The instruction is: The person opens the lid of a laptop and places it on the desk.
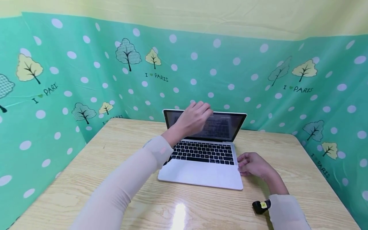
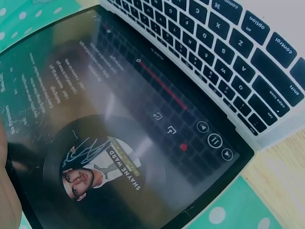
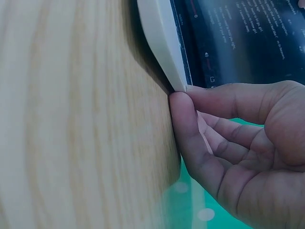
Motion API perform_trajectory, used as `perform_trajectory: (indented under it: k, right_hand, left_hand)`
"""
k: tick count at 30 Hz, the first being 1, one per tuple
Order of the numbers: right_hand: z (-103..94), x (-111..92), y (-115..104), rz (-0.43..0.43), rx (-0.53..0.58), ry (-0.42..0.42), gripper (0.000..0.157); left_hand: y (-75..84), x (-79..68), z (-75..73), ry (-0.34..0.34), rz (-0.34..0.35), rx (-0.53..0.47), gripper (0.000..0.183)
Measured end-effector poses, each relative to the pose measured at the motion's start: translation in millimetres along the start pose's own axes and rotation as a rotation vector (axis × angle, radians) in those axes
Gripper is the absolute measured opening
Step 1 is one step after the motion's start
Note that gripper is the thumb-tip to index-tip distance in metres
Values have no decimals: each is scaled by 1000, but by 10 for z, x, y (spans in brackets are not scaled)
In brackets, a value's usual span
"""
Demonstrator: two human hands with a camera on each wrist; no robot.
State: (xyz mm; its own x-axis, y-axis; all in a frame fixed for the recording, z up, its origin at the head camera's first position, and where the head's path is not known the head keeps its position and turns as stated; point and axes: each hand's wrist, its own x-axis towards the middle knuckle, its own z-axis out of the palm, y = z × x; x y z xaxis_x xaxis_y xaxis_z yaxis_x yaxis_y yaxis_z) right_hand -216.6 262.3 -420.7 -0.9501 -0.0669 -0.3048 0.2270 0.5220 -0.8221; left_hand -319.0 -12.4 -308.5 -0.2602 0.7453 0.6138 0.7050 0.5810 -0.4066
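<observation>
Head view: laptop (image 1: 198, 174) sits on the wood-grain table (image 1: 135, 134), lid raised, keyboard (image 1: 205, 151) facing me. My left hand (image 1: 193, 118) is up at the lid's top edge, fingers bent over it, so I've got a grasp on the lid there. That forearm crosses the laptop's left side and hides part of the screen (image 1: 225, 126) and keys. My right hand (image 1: 254, 166) is down at the right side of the base, next to the palm rest, fingertips on the edge. Black device with a yellow mark (image 1: 260, 206) on the right wrist, just ahead of the pale sleeve (image 1: 288, 210). Green dotted cloth (image 1: 195, 68) with tree prints hangs behind and along the sides.

Left wrist view: screen fills most of it, showing a music player: round disc picture, lyric lines, red progress bar (image 2: 162, 86), heart icon (image 2: 184, 147), pause button (image 2: 215, 140). Key reflections on the glass. Only a sliver of my left hand shows at the left border; can't tell its hold from here.

Right wrist view: thumb (image 3: 233, 101) and index finger (image 3: 185, 117) pinch the base's edge; other fingers curl behind. Tabletop alongside, lit screen beyond.
</observation>
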Motion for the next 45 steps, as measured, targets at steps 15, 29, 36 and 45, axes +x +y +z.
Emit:
perform_trajectory:
  k: [15, 29, 36, 45]
  right_hand:
    - [-4, 15, 11, 6, 12, 3, 41]
    - [6, 9, -1, 11, 12, 10, 41]
    - [-2, 2, -2, 7, 19, 8, 41]
    - [3, 13, -4, 22, 17, 14, 40]
  left_hand:
    - [-88, 49, 26, -15, -45, -42, 32]
    - [-178, 119, 91, -23, -101, -153, 41]
    - [-200, 167, 173, 6, -152, -186, 34]
    - [-219, 196, 272, 5, -218, -183, 32]
